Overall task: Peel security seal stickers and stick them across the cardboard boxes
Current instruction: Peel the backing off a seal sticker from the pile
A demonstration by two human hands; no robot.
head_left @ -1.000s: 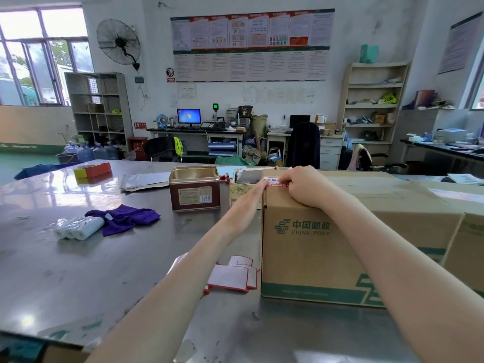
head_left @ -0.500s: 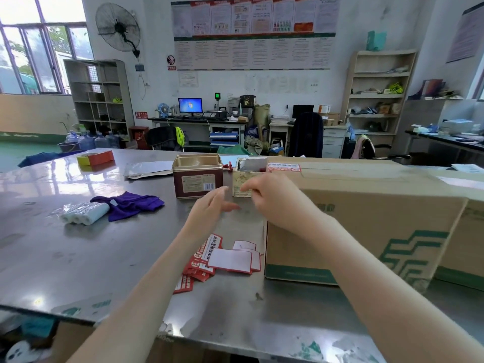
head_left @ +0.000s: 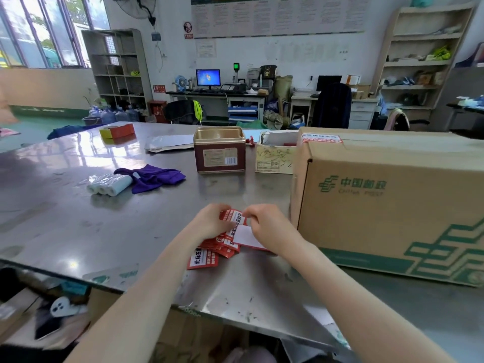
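Beside the cardboard box on the worktop, left hand and right hand pinch a sticker above the loose pile, apparently to peel it near the box needing seals.

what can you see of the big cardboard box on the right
The cardboard box is large, brown and closed, and stands upright on the metal table. Its front bears a green postal logo with lettering and a green band and pattern along the bottom. A red and white seal sticker lies on its top near the left corner. Neither hand touches it. Its right end runs out of frame.
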